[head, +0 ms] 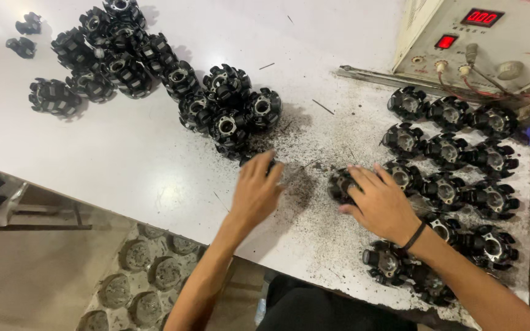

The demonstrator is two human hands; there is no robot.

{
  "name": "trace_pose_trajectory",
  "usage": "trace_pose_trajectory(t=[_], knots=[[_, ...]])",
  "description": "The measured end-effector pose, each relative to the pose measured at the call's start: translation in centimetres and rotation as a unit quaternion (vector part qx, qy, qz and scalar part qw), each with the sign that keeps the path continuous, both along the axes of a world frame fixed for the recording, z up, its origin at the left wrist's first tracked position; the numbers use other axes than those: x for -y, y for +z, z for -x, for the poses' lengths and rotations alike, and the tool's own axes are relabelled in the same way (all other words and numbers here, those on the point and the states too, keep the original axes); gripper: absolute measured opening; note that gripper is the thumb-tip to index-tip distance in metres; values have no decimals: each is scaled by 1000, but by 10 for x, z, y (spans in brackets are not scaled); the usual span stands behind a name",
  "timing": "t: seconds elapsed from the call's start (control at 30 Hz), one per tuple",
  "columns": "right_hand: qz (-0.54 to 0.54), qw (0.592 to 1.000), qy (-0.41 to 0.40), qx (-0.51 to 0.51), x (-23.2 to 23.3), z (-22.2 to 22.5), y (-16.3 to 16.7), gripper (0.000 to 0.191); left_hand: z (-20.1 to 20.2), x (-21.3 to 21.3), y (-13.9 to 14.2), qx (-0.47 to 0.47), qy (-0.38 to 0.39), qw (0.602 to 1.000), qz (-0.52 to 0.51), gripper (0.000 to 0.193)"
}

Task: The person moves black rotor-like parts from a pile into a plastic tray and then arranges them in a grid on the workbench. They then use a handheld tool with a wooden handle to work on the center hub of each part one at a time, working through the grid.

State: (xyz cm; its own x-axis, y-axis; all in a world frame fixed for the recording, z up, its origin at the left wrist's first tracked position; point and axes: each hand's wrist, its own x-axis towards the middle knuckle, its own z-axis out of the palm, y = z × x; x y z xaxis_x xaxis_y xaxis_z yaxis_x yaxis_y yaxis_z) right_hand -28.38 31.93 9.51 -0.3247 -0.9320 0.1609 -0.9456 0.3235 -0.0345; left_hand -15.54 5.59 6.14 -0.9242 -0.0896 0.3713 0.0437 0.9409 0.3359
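Your left hand (pixel 256 189) lies palm-down on the white desk (pixel 136 159), fingers stretched forward and close together, their tips reaching a black toothed stator core (pixel 260 158) at the near edge of the middle heap; whether that grip has closed on the core I cannot tell, since the fingers hide most of it. Your right hand (pixel 380 203) is arched over another black stator core (pixel 340 185), fingers curled down around its far side and thumb at its near side, so the grip is pinching that core against the desk; a dark band sits on that wrist, and the forearm runs off toward the lower right corner.

The cores are round, ribbed pieces with radial teeth, matte black with a pale metal bore at the centre; a loose pile of them (pixel 225 104) lies ahead of your left hand, a second pile (pixel 108 52) sits farther off to the upper left, and tidy rows of them (pixel 455 153) stand beside and beyond your right hand. The desk between your hands is smooth but strewn with dark gritty dust and thin slivers; a cream metal test box (pixel 510 49) with red lit displays, knobs and red wires sits at the far right edge. Below the desk edge, dusty grey discs (pixel 148 273) lie on the floor.
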Motion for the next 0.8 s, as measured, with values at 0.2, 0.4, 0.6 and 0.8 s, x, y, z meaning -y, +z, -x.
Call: trace_pose_trajectory(t=[0.2, 0.4, 0.6, 0.8], knots=[[18, 992, -115, -52, 29, 71, -15, 51, 0, 26, -8, 39, 55, 998, -9, 41], [-20, 982, -182, -42, 53, 112, -18, 48, 34, 5, -4, 47, 47, 996, -58, 40], [-53, 985, -167, -8, 53, 132, -17, 52, 87, -68, 10, 30, -133, 988, -78, 44], [-27, 993, -114, -33, 3, 59, -8, 44, 143, -60, -9, 62, -120, 972, -194, 26]])
